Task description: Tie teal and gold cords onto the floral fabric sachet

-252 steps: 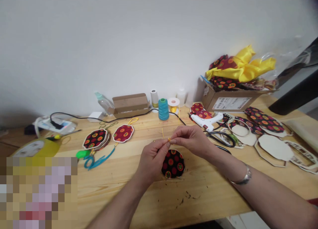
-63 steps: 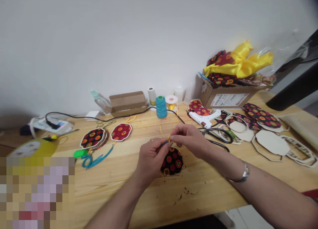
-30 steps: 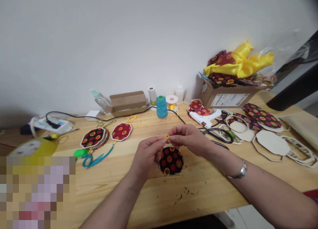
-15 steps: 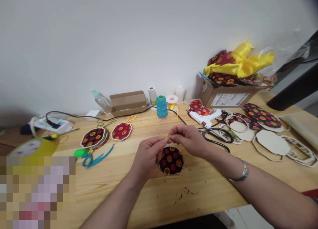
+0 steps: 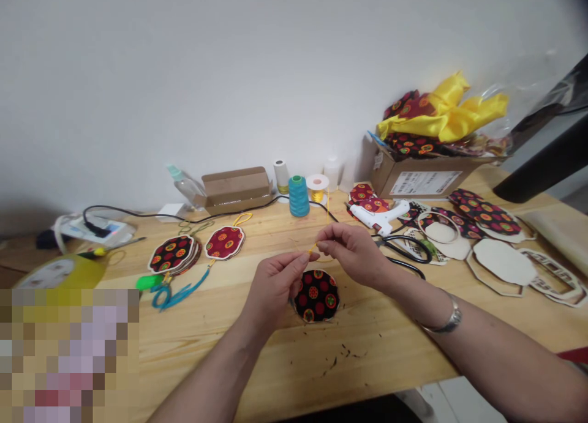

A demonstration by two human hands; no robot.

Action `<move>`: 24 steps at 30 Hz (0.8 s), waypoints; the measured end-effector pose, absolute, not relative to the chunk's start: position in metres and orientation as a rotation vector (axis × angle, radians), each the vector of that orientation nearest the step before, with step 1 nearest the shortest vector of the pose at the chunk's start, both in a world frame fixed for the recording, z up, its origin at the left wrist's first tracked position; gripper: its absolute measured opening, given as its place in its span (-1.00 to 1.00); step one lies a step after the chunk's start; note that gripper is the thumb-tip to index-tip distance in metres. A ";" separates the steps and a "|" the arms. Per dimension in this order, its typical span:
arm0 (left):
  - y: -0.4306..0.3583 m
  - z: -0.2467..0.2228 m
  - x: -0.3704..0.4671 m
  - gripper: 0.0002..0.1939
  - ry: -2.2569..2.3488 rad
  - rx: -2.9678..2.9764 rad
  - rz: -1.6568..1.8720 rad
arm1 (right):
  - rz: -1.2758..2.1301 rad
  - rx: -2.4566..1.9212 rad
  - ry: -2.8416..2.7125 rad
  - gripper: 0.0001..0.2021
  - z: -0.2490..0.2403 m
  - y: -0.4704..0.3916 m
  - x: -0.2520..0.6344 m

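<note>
Between my two hands is a thin yellow cord (image 5: 313,250), bent or knotted where the fingertips meet. My left hand (image 5: 281,279) pinches it with thumb and forefinger, and my right hand (image 5: 349,248) pinches it just to the right. Right behind, the yellow cord spool (image 5: 318,192) stands with a strand coming off it. Below the hands a round black piece with flower-patterned fabric (image 5: 316,296) lies on the table, its upper left edge partly hidden by my left hand. A silver bracelet sits on my right wrist.
Scissors (image 5: 407,251) and a white glue gun (image 5: 380,217) lie right of my right hand. A teal thread cone (image 5: 299,198) stands behind. Left are a stack of fabric pieces (image 5: 172,254) and a red tasselled piece (image 5: 225,242). A cardboard box (image 5: 422,175) holds cloth; wooden cut-outs (image 5: 503,264) lie right.
My right hand has shifted slightly up and right, away from my left fingertips. The small yellow loop between them now looks drawn out narrower. My left hand stays nearly still.
</note>
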State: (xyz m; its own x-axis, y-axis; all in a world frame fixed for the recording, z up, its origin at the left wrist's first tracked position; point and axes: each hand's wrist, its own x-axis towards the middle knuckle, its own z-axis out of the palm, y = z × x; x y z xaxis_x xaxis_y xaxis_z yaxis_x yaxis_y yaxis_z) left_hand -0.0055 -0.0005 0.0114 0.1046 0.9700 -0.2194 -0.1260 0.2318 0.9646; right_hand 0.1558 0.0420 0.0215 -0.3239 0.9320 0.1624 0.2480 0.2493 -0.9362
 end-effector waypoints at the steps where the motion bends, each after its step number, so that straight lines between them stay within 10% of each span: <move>1: -0.001 0.012 -0.005 -0.70 1.136 0.969 1.038 | 1.103 -1.096 -1.736 -0.94 0.021 0.043 0.157; 24: -0.002 0.011 -0.004 -0.69 1.143 0.988 1.020 | 1.537 -0.993 -1.476 -0.81 0.017 0.043 0.153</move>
